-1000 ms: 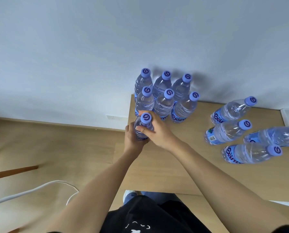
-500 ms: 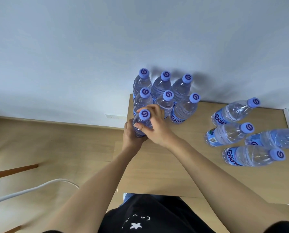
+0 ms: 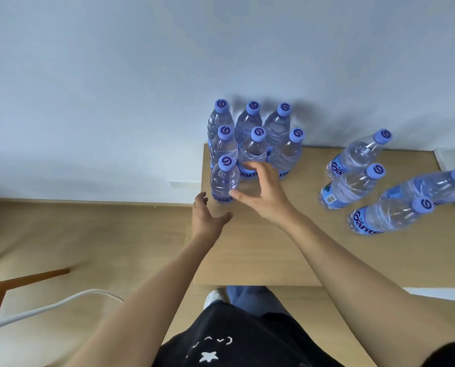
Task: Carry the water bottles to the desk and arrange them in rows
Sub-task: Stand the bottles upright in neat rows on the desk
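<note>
Several clear water bottles with purple caps stand in rows at the far left corner of the wooden desk, against the wall. The nearest one, the front bottle, stands alone at the desk's left edge. My left hand hovers just below and left of it, fingers spread, holding nothing. My right hand is just right of that bottle, fingers loosely curved, its thumb close to the bottle's lower side; contact is unclear. Several more bottles stand loosely grouped on the right of the desk.
A white wall rises behind the desk. A white tray shows at the desk's far right edge. On the wooden floor to the left lie a white cable and a brown chair leg.
Both hands gripped the front bottle earlier; they have let go of it and drawn back, and it now stands free at the desk's left edge.
</note>
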`<state>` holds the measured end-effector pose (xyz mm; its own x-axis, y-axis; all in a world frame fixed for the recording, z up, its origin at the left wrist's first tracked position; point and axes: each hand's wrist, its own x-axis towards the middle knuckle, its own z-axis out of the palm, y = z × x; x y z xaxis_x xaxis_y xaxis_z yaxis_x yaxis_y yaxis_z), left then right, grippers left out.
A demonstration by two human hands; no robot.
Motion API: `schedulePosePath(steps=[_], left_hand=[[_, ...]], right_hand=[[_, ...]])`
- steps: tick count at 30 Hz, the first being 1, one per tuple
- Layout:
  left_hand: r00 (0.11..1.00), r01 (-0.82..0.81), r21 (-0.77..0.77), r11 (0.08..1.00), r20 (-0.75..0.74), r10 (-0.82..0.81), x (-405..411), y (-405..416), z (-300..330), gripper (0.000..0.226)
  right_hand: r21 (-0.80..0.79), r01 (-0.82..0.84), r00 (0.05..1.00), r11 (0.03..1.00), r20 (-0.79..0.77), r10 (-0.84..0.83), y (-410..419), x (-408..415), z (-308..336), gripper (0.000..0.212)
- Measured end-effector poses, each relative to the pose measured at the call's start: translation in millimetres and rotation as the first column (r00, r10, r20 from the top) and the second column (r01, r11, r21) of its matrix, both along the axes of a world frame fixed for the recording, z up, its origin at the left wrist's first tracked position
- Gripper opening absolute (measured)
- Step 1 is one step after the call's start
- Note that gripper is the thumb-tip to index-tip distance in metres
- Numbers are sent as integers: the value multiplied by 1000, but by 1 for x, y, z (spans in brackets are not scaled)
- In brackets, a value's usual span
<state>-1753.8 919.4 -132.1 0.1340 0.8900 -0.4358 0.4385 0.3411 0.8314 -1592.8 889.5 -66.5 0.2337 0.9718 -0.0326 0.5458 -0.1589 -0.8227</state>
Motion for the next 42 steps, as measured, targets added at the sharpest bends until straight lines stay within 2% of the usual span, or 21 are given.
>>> schedulePosePath(steps=[3,5,11,16,20,24,27,29,32,35,39,42], left_hand=[[998,-54,-5,999,32,55,0,-21,5,76],[999,-36,2,999,37,36,5,-34,8,69],[973,155,-24,988,176,-148,52,-71,29,50],[932,315,24,949,180,-314,100,-79,45,44],[914,366,54,929,170,-370,143,-77,54,43],[919,362,65,930,140,-368,178,-72,57,45],[930,342,66,937,119,-348,194,-70,55,45],[937,327,64,943,109,-332,201,-70,52,46],[949,300,53,952,87,-304,202,-69,46,47],[957,283,38,958,64,-285,201,-69,42,47],[953,299,9,954,56,-299,197,-66,40,48],[939,340,11,940,61,-340,194,-61,43,55]], right_hand=[[49,96,995,994,23,-97,-27,-1,0,64],[74,161,986,984,35,-164,-45,1,1,61],[130,346,933,929,58,-356,-92,31,14,57],[237,493,852,837,62,-519,-109,74,36,56],[291,558,791,777,95,-604,-108,114,49,57],[189,579,803,793,32,-595,-100,144,47,63],[83,612,791,786,-80,-607,-88,158,36,68],[24,623,775,782,-156,-613,-82,165,29,60],[-13,605,774,796,-224,-592,-78,171,17,31],[-41,602,763,798,-266,-589,-76,174,12,34],[-56,561,789,826,-268,-554,-68,180,13,23],[-106,522,795,846,-300,-528,-63,180,17,25]])
